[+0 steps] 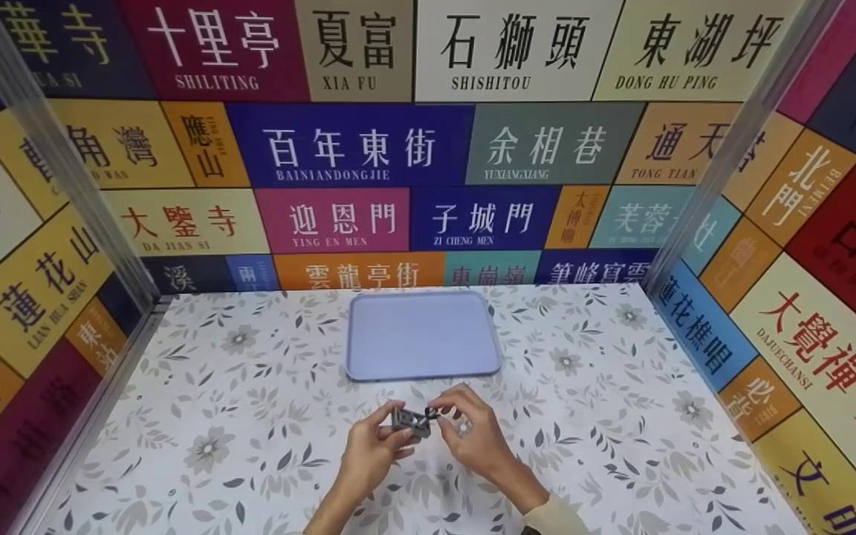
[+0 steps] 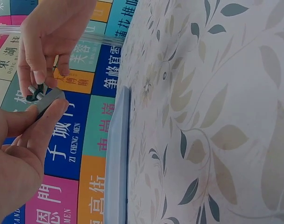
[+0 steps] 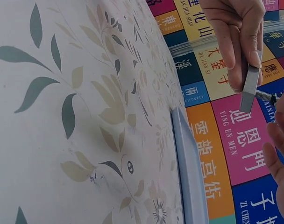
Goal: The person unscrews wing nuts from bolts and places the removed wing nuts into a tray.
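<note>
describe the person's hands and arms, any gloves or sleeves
The left hand and the right hand are bare, with no gloves. A pale beige sleeve covers part of the right forearm, with a dark patch by its edge, too cropped to identify. The left forearm is bare where it shows.

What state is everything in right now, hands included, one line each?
Left hand, raised, fingers gripping the metal block
Right hand, raised, fingers pinching the bolt's outer end
Metal block, held above the table
Bolt, sticking out from the metal block
Tray, lying flat on the table, rim up
</note>
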`<state>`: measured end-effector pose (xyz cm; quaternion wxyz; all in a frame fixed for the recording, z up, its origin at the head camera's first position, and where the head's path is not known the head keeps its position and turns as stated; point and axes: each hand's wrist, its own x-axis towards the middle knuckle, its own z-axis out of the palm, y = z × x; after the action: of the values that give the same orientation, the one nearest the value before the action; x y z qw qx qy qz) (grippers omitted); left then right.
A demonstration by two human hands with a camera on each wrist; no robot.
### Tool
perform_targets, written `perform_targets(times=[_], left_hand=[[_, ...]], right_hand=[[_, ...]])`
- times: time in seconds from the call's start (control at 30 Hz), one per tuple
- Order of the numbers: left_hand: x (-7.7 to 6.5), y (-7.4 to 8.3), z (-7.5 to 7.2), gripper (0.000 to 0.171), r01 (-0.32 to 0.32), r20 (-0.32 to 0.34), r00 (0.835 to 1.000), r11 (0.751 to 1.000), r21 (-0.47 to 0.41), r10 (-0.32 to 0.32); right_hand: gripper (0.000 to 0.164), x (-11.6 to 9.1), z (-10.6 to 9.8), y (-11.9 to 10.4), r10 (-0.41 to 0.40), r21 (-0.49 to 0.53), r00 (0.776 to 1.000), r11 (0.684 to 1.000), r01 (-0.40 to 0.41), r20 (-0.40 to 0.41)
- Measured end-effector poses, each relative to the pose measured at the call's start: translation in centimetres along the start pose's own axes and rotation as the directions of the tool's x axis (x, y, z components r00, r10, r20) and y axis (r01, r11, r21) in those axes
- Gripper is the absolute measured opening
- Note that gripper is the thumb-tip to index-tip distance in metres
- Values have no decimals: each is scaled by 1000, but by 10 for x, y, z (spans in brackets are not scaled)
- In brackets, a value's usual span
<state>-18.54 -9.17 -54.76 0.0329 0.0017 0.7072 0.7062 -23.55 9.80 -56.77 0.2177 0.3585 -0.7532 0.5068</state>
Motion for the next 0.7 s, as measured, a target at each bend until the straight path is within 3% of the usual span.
perform_targets(times=[0.2,0.43,0.7], left_hand=[[0,-1,2,49,12,-10,1000,1000,6,-12],[0,1,2,48,9,-4,1000,1000,9,-9],[-1,1,3,47,2,5,1000,1000,-1,-2]], right_hand=[[34,4,0,-7,-42,-23,999,999,42,-22],[30,6,0,0,-122,0,992,993,122,-26],[31,7,0,-1,-139,31,990,990,140,-38]])
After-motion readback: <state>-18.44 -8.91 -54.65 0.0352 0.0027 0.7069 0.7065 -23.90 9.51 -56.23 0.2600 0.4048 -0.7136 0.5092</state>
